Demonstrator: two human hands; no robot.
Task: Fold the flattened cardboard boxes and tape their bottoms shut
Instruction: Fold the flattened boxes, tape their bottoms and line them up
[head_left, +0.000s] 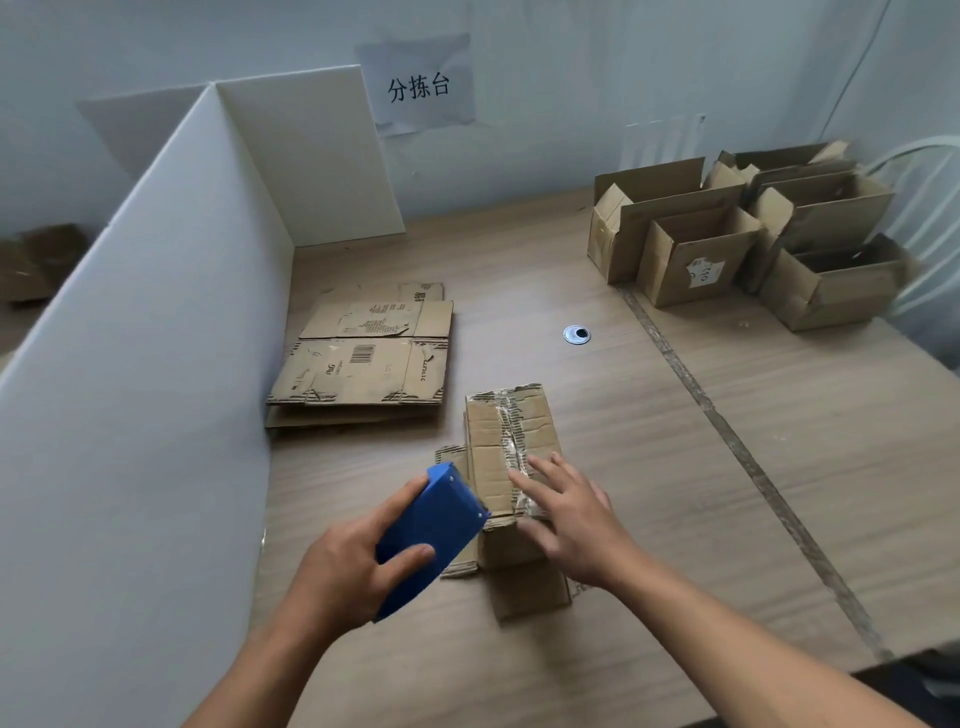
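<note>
Gripping blue plastic tape dispenser (431, 535) in left hand (343, 566), fingers (408, 557) curled round its body. Dispenser tilted, nose up against near-left corner of small brown cardboard box (488, 431); can't tell actual contact.

Pressing right hand (576, 525) down on same box: fingers (535, 491) straight and spread, flat on strip of clear tape (514, 441) running along centre seam. Hand slightly blurred.

Box position: mid-desk, just ahead of both hands, bottom side up, flaps closed, tape along seam from far edge to near edge. Loose flaps sticking out underneath at near end, lying on light wooden desk (675, 493).

Elsewhere:
- Stack of flattened brown cardboard boxes (363, 358) far-left of the taped box, apart from it, right beside white board partition (156, 338).
- Group of folded open-topped cardboard boxes (727, 234) at far-right desk corner, well apart from the hands.
- Round metal cable grommet (576, 334) set in desk between stack and folded group.
- Paper sign with black characters (418, 85) on wall behind.
- White chair back (930, 208) at right edge, behind folded boxes.
</note>
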